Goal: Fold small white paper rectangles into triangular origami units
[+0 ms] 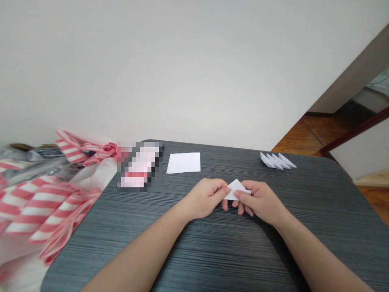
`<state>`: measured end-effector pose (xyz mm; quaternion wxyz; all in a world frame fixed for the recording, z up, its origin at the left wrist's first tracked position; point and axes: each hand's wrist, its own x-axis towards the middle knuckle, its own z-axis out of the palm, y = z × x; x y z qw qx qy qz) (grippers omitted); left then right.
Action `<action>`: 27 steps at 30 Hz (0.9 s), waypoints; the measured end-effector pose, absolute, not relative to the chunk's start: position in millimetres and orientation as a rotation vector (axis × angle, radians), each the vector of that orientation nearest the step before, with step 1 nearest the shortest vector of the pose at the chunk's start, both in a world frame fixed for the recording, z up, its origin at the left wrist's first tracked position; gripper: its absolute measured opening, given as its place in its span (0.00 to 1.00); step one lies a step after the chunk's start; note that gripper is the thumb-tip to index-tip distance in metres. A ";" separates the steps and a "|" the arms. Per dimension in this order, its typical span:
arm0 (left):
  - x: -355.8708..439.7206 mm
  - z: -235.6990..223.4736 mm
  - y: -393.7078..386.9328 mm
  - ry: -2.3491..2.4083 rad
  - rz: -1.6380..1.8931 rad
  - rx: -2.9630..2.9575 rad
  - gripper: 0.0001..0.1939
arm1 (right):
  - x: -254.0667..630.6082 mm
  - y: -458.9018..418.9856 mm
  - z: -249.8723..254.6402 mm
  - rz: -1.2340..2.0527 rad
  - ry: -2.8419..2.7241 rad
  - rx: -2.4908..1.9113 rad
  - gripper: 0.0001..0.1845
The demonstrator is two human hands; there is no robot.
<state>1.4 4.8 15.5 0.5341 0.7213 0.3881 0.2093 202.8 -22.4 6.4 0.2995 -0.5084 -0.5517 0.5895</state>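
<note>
My left hand (pixel 206 198) and my right hand (pixel 258 202) meet above the dark table, pinching a small folded white paper triangle (pixel 236 190) between them. Its tip points away from me, and my fingers cover its lower corners. A flat white paper sheet (pixel 183 163) lies beyond my left hand. Farther right, near the far table edge, several folded paper triangles (pixel 277 161) stand nested in a row.
The dark grey wood-grain table (pixel 194 251) has rounded corners and stands against a white wall. A pixelated pink-and-white packet (pixel 139 166) lies at its far left. Red-striped white bags and plastic (pixel 39 207) heap beyond the left edge. A wooden floor shows at right.
</note>
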 end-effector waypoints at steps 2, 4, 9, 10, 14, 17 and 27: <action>1.4 16.1 5.0 0.919 0.493 1.714 0.15 | 202.9 -22.3 7.7 1.563 -1.482 -1.357 0.10; 1.6 16.1 5.1 0.917 0.488 1.710 0.15 | 202.9 -22.3 9.3 1.545 -1.499 -1.373 0.10; 1.7 11.9 4.6 0.940 0.501 1.717 0.15 | 203.1 -22.0 11.3 1.490 -1.514 -1.400 0.10; 1.7 11.1 4.4 0.944 0.510 1.711 0.15 | 203.5 -21.8 11.0 1.481 -1.516 -1.400 0.10; 1.4 10.2 3.8 0.962 0.540 1.704 0.15 | 204.7 -21.0 9.2 1.474 -1.504 -1.393 0.12; 1.0 11.0 3.9 0.990 0.549 1.729 0.17 | 204.1 -20.3 8.5 1.505 -1.473 -1.378 0.13; -1.6 11.8 5.9 1.014 0.595 1.747 0.19 | 207.9 -20.2 6.1 1.510 -1.428 -1.301 0.14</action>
